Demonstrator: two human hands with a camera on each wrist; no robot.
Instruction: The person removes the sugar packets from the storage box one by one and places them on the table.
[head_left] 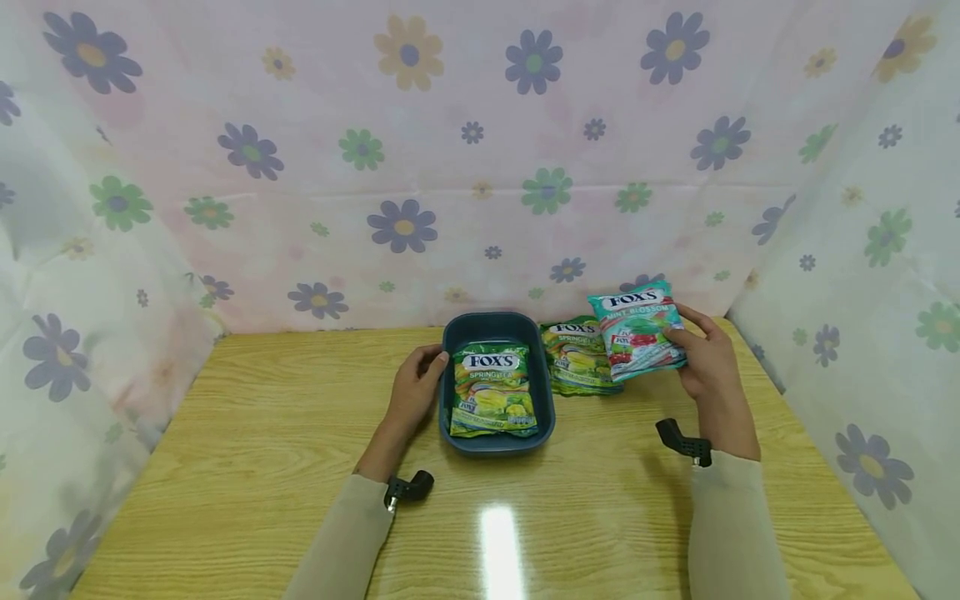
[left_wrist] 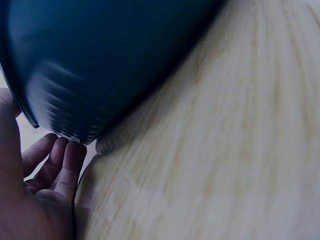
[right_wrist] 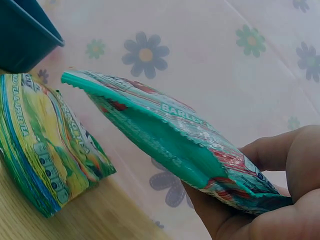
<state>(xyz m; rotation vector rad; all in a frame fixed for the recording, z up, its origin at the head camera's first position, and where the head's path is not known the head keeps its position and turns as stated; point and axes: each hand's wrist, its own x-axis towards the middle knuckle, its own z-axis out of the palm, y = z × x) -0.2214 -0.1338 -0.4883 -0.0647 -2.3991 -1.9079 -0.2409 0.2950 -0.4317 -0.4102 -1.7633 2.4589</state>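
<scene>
"Where was the Mint Blossom bag (head_left: pixel 637 332)?"

"Held up off the table (head_left: pixel 300 392), over the back edge, a little short of the back right corner. The right hand (head_left: pixel 708 358) pinched it by its right side, thumb on the printed front, fingers behind, closed to about the bag's thickness."

"How would it handle?"

"Light, I'd judge, and soft, with loose pieces shifting inside. The glossy wrapper could slip, so a side or a crimped end seemed the best hold; a hard squeeze might split a seam."

"Which way did it point?"

"Logo end toward the back edge, tipped slightly left; the opposite end toward the front. It looked nearly as wide as long, so I couldn't be sure of the long axis."

"And around it?"

"Just left, partly overlapped in view, a loose Spring Tea bag (head_left: pixel 573 358) lay near the back edge. Beyond that stood the blue tub (head_left: pixel 498 446), with another Spring Tea packet (head_left: pixel 493 396) face up inside."

"The left hand (head_left: pixel 415 383)?"

"Loosely bent, fingertips against the tub's left wall, gripping nothing that I could make out."
</scene>
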